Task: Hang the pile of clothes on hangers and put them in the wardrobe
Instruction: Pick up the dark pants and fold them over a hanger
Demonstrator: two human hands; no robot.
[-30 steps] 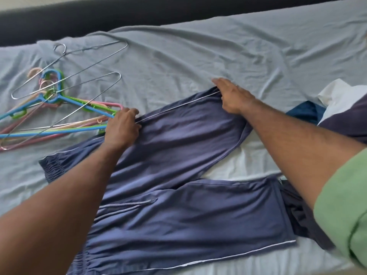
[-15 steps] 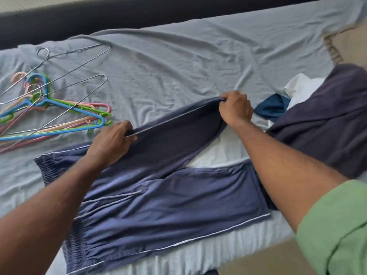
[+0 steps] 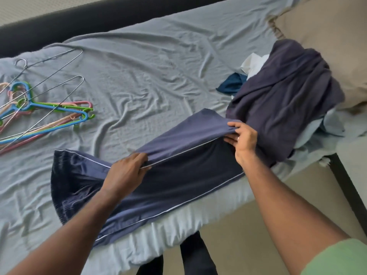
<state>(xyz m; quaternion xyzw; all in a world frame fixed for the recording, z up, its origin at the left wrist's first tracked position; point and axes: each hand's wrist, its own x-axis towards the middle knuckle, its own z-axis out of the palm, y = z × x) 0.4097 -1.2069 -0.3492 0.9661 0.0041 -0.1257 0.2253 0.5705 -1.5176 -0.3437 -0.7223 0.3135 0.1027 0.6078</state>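
Rumpled grey-blue bedsheet (image 3: 151,62) covered the bed, and blue pyjama trousers (image 3: 178,175) lay folded along its near edge. Both hands gripped the upper fold: the left hand (image 3: 127,173) pinched the white-piped seam mid-length, the right hand (image 3: 243,137) clutched bunched cloth at the far end. Beside it sat the clothes pile (image 3: 284,100); plastic and wire hangers (image 3: 45,110) lay well apart, far left.
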